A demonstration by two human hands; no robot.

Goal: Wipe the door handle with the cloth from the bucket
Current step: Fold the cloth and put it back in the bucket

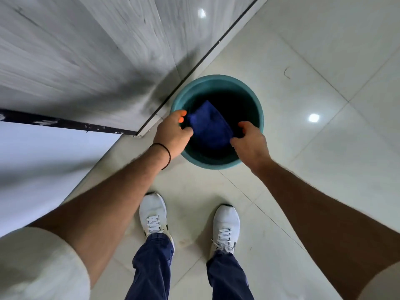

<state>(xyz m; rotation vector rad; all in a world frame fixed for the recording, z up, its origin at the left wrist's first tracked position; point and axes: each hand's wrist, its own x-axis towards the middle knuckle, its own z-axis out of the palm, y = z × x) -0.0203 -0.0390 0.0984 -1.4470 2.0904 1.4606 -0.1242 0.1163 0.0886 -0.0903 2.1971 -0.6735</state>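
Note:
A teal bucket (218, 82) stands on the tiled floor just ahead of my feet, close to the wall. Over its dark opening hangs a folded dark blue cloth (208, 126). My left hand (173, 131) pinches the cloth's left edge and my right hand (250, 141) grips its lower right corner, so both hands hold it above the bucket. The door handle is not in view.
A grey wood-grain door or wall panel (75, 57) rises at the left, with a dark strip along its foot. A pale surface (43, 156) lies at the lower left. My white shoes (153, 213) stand on glossy white tiles (324, 169), which stretch to the right.

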